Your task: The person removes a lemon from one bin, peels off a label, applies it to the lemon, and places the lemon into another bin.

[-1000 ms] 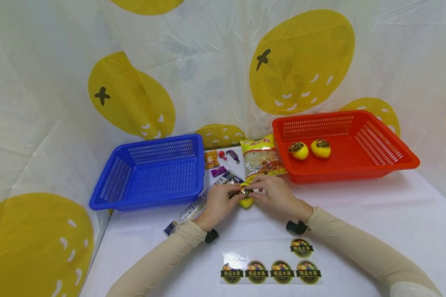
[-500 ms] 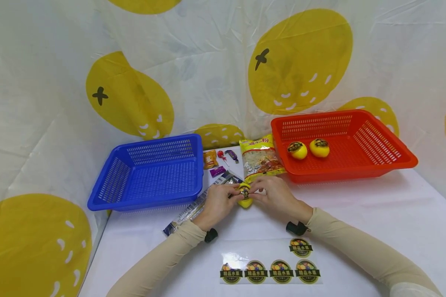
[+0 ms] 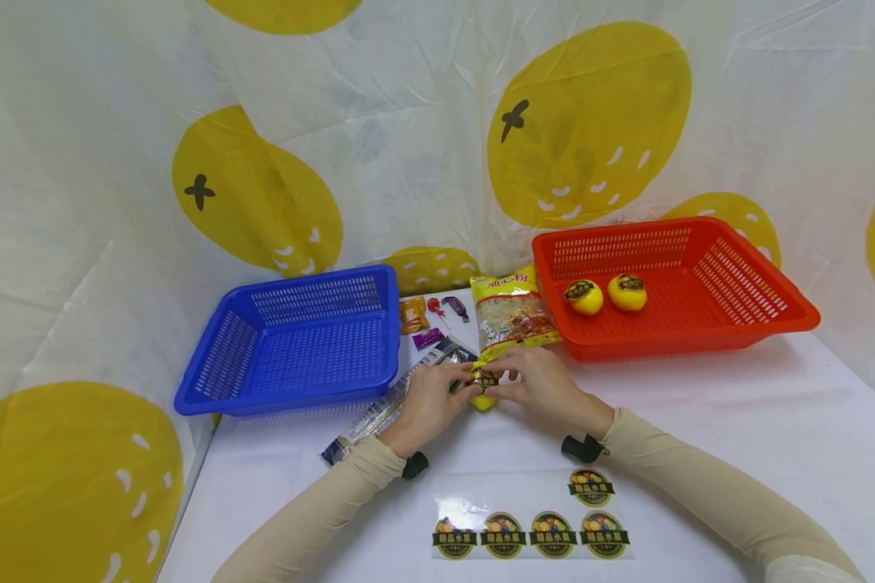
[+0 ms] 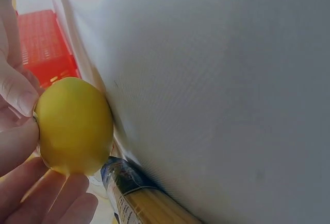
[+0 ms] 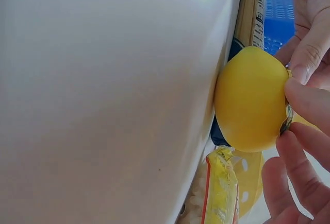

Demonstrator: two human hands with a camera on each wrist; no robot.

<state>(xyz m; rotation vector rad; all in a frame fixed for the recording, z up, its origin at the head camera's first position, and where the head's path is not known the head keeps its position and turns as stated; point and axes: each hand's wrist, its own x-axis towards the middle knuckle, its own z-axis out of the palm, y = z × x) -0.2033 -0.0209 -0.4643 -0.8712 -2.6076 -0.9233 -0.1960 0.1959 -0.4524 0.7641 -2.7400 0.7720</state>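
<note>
Between my two hands is a yellow lemon [image 3: 484,400] with a round dark sticker [image 3: 487,380] on its upper face. My left hand [image 3: 432,402] grips it from the left, thumb at the sticker side and fingers below, as the left wrist view shows on the lemon [image 4: 76,126]. From the right, my right hand [image 3: 543,386] holds it with thumb and fingertips at the sticker's edge. In the right wrist view a dark bit of that sticker [image 5: 285,125] stands out from the lemon [image 5: 251,99] between those fingers.
A blue basket [image 3: 292,402] stands left. Two stickered lemons lie in the red basket [image 3: 729,324] at right. Behind the hands are a yellow food packet [image 3: 514,312], a long noodle packet [image 3: 379,413] and several sweets [image 3: 428,337]. A sticker sheet [image 3: 528,494] lies in front.
Both hands stay in place around the lemon, with only slight finger shifts at the sticker. The lemon has turned a little. Baskets, packets and sticker sheet have not moved.
</note>
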